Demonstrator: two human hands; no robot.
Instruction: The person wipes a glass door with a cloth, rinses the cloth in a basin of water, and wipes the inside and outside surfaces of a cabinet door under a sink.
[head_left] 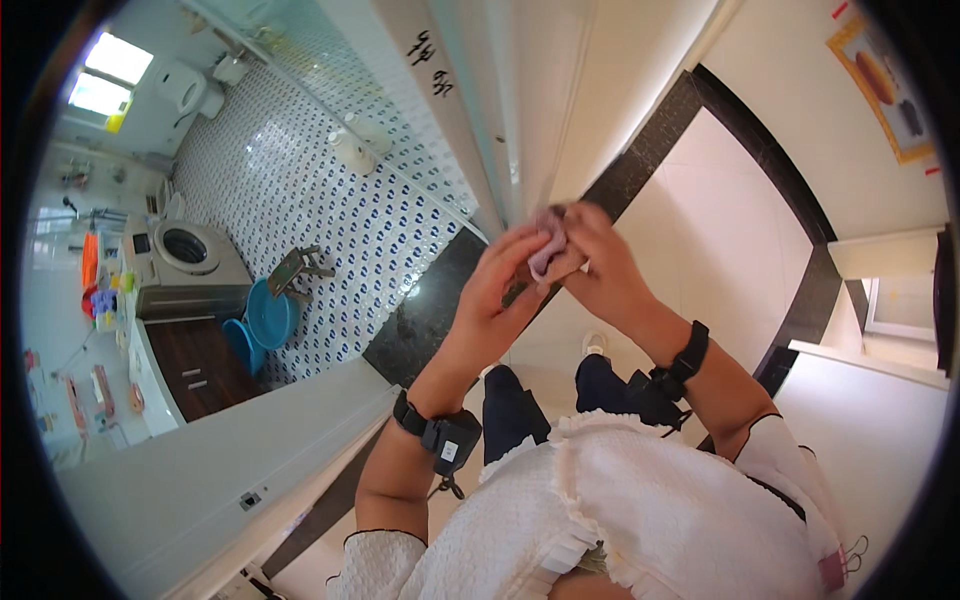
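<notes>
At the middle of the frame, the left hand (497, 287) and the right hand (609, 275) are both closed on a small mauve cloth (546, 258), bunched between their fingers. Above them, at upper centre, dark handwritten marks (420, 46) run down a pale upright panel (457, 125) (two clusters of strokes). At lower centre-left, a black wrist device (462, 432) bears a white label (449, 452), too small to read.

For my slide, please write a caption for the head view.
Left hand and right hand hold a mauve cloth outside a bathroom with a front-loading washing machine.
</notes>
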